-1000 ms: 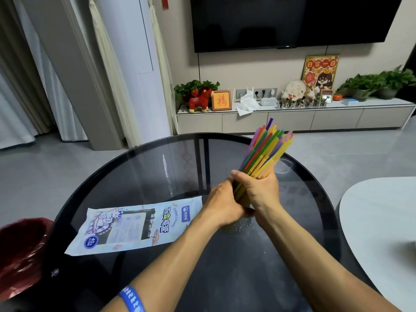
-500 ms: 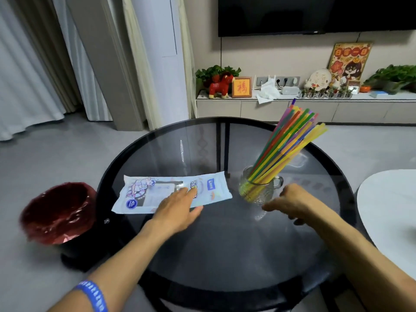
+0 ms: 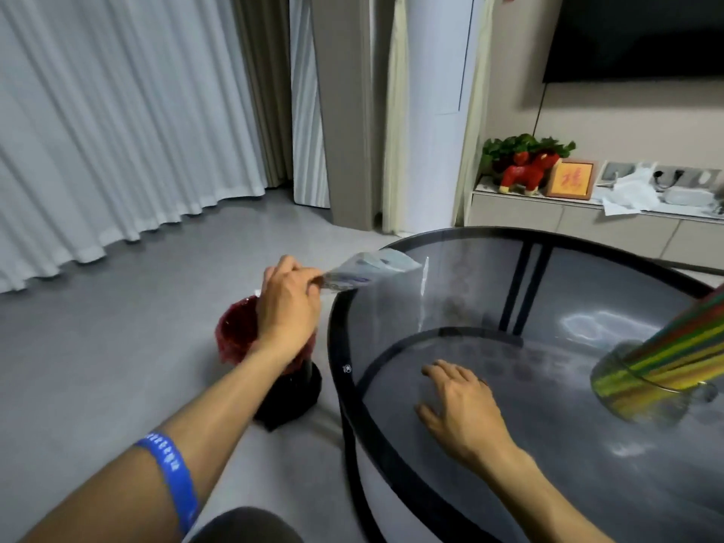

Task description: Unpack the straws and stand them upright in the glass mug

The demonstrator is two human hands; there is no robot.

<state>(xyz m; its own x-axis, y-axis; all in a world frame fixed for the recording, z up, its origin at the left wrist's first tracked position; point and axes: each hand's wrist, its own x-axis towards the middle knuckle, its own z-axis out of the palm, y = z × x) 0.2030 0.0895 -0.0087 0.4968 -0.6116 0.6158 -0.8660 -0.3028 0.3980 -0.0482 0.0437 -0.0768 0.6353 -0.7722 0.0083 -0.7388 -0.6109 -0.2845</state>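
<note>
We take the round glass table (image 3: 548,456) as our landmark. A second ago both hands were clasped round the straws over the mug in the middle of it; half a second ago the left hand lay flat on the empty wrapper on the tabletop. Now the wrapper is off the glass, and the view has swung left toward the floor beside the table.

That suggests to us that the unpacking is done and only tidying remains. The red-lined waste bin (image 3: 239,339) stands on the floor just beside the table's left rim (the likely home for the packaging, we judge).

The glass mug (image 3: 642,393) sits at the table's right side, at the edge of view, and the coloured straws (image 3: 674,346) stand in it, leaning rightward rather than truly upright.

The left hand (image 3: 288,307) is stretched out past the table's left rim, above the bin, its fingers pinching one end of the straw wrapper (image 3: 368,270), whose other end trails back over the rim.

The right hand (image 3: 462,409) rests palm down on the tabletop, fingers spread and relaxed, holding nothing, well apart from the mug.
</note>
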